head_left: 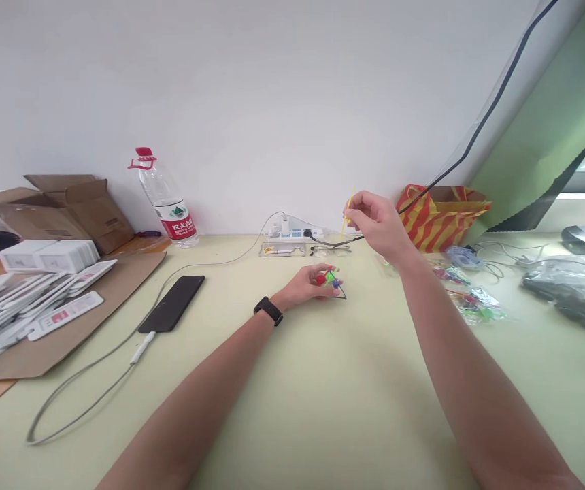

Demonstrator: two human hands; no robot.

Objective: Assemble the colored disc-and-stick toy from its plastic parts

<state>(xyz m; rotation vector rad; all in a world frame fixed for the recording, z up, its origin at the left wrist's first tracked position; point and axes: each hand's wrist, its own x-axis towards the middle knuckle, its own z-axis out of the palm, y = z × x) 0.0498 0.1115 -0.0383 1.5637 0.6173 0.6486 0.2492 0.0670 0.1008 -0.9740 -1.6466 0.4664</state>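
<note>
My left hand (pixel 309 284), with a black watch band (pixel 269 311) on its wrist, is closed around a small toy construction piece (pixel 331 279). Red, green and blue parts show between the fingers, and a dark thin rod sticks out below. Much of the piece is hidden by the fingers. Higher up and to the right, my right hand (pixel 371 216) pinches a thin yellow stick (pixel 346 216), held roughly upright and apart from the piece. The two hands do not touch.
Behind the hands lie eyeglasses (pixel 329 251), a flat clear case (pixel 282 250) and a power strip (pixel 292 233). Bags of colored parts (pixel 471 299) and a striped bag (pixel 440 218) are right. Left are a phone (pixel 173 303), bottle (pixel 173 211), boxes and white cards (pixel 32 299).
</note>
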